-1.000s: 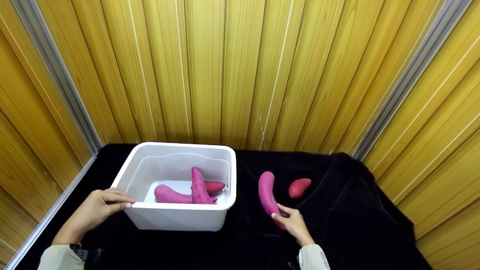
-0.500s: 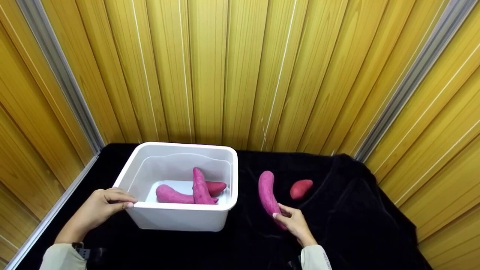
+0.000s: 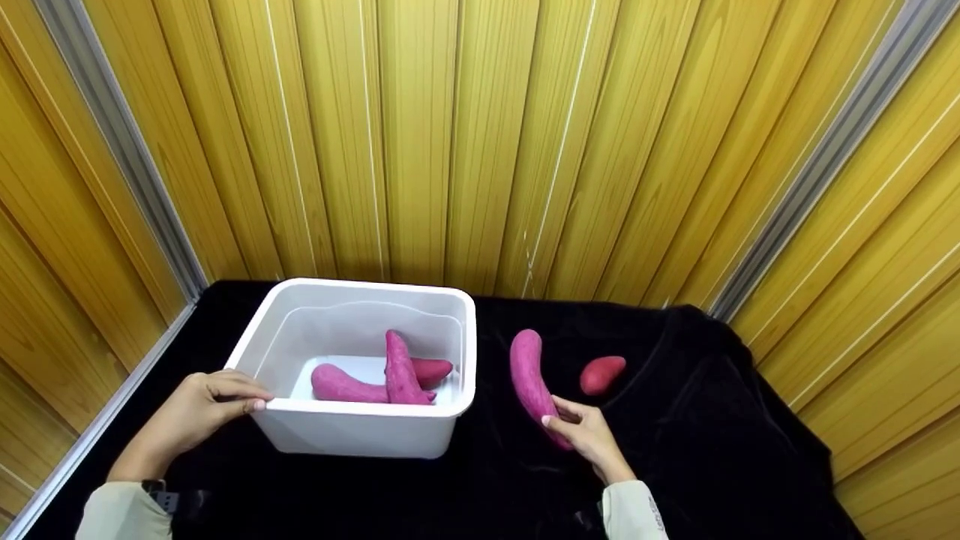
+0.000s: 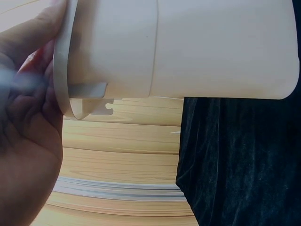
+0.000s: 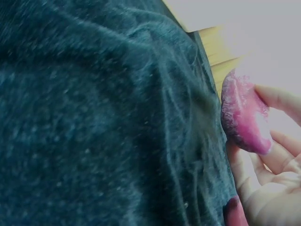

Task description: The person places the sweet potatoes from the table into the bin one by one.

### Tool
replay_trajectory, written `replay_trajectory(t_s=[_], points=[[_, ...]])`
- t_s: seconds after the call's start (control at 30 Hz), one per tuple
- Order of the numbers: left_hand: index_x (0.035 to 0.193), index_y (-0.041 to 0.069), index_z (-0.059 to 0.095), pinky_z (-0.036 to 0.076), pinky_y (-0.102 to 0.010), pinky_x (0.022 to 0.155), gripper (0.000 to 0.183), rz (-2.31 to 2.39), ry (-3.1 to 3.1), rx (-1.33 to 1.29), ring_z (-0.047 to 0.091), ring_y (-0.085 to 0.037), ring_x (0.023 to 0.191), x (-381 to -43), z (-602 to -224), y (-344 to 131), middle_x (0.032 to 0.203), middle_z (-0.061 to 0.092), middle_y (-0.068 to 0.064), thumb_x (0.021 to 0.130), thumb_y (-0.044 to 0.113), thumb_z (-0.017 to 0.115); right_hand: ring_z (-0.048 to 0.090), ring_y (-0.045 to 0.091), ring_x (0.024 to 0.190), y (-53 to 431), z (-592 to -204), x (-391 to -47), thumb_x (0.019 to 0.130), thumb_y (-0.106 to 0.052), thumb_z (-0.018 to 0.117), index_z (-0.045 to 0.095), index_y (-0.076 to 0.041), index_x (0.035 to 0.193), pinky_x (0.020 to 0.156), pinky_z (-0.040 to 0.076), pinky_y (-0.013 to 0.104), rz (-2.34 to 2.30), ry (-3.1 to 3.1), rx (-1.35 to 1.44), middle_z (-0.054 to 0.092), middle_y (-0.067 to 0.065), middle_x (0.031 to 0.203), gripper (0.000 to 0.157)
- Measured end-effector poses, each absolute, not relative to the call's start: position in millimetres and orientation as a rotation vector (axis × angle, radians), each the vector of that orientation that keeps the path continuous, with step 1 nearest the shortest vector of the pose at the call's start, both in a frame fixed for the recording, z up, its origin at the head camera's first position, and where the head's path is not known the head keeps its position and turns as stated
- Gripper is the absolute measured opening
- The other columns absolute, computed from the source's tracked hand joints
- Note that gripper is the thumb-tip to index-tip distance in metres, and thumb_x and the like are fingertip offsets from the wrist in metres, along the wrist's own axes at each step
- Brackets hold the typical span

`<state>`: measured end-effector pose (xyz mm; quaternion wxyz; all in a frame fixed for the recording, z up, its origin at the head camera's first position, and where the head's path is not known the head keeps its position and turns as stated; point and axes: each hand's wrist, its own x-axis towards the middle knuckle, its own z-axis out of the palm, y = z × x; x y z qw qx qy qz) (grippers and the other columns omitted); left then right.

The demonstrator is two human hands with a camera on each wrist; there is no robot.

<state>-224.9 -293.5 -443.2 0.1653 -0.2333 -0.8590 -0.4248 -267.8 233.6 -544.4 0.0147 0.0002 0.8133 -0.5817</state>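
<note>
Between thumb and fingers, my right hand pinches the near end of a long, curved pink-purple sweet potato. The right wrist view shows this sweet potato end-on, close over the dark cloth. My left hand grips the rim of a white plastic bin at its near left corner, fingers over the edge and thumb in front. Inside the bin lie a purple sweet potato, another purple one leaning across it, and a redder one partly hidden behind.
A small red sweet potato lies on the black cloth, right of the held one. Yellow wood-look panels stand behind and at both sides, joined by grey metal strips at the corners.
The held sweet potato and my right hand have shifted slightly up and to the left in the head view. My left hand keeps its hold on the bin rim.
</note>
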Motion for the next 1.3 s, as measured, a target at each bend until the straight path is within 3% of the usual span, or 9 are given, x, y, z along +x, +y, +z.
replay_trajectory(t_s=[0.4, 0.63, 0.87, 1.3], points=[[0.081, 0.012, 0.079, 0.039, 0.000, 0.080, 0.020, -1.189, -2.462, -0.642, 0.055, 0.011, 0.086, -223.9, -441.1, -292.9, 0.084, 0.070, 0.015, 0.070, -0.005, 0.078, 0.062, 0.026, 0.112, 228.7, -527.5, -269.8, 0.083, -0.017, 0.075, 0.058, 0.001, 0.129, 0.089, 0.051, 0.024, -1.793, 2.537, -0.044, 0.065, 0.020, 0.121, 0.052], [0.080, 0.012, 0.079, 0.038, 0.000, 0.080, 0.018, -1.191, -2.471, -0.633, 0.055, 0.011, 0.087, -223.7, -439.8, -292.5, 0.083, 0.071, 0.013, 0.071, -0.003, 0.078, 0.061, 0.033, 0.113, 219.3, -491.7, -257.7, 0.085, -0.009, 0.072, 0.056, 0.008, 0.128, 0.081, 0.048, 0.013, -1.797, 2.511, -0.094, 0.063, 0.026, 0.121, 0.049], [0.081, 0.012, 0.078, 0.039, -0.001, 0.079, 0.018, -1.191, -2.464, -0.647, 0.055, 0.011, 0.086, -224.8, -440.9, -293.3, 0.084, 0.071, 0.013, 0.071, -0.003, 0.078, 0.062, 0.027, 0.112, 225.0, -504.4, -274.0, 0.084, -0.014, 0.074, 0.058, 0.001, 0.129, 0.082, 0.048, 0.014, -1.799, 2.499, -0.075, 0.065, 0.021, 0.121, 0.050], [0.081, 0.011, 0.078, 0.040, -0.001, 0.078, 0.020, -1.205, -2.441, -0.670, 0.055, 0.011, 0.086, -225.8, -443.3, -293.2, 0.083, 0.071, 0.012, 0.070, -0.005, 0.078, 0.065, 0.019, 0.103, 220.4, -483.6, -278.4, 0.082, -0.020, 0.077, 0.061, -0.002, 0.128, 0.082, 0.051, 0.018, -1.752, 2.528, -0.148, 0.067, 0.019, 0.118, 0.051]])
